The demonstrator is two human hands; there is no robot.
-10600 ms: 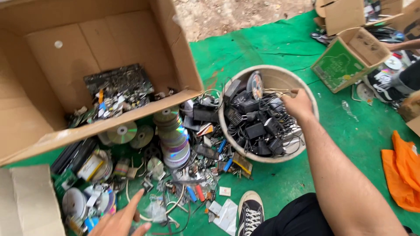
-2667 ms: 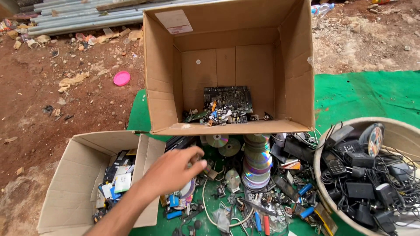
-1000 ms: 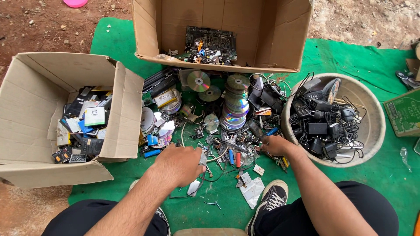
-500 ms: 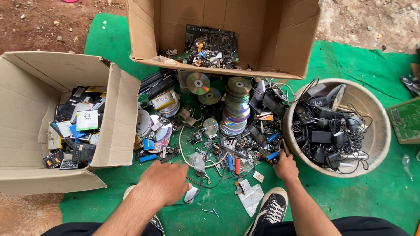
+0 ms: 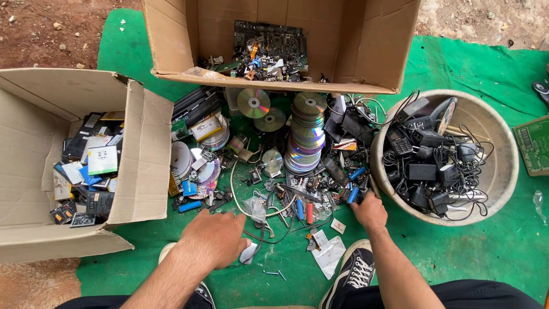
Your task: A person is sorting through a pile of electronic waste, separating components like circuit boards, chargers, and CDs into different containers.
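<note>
Left hand (image 5: 214,236) rests palm-down, fingers curled over a small white plastic scrap (image 5: 249,252) on the green mat (image 5: 457,252). Right hand (image 5: 369,210) pinches a thin dark piece — kind unclear — in the scattered electronic debris (image 5: 297,194), just beside the round beige tub of black chargers (image 5: 503,166).
</note>
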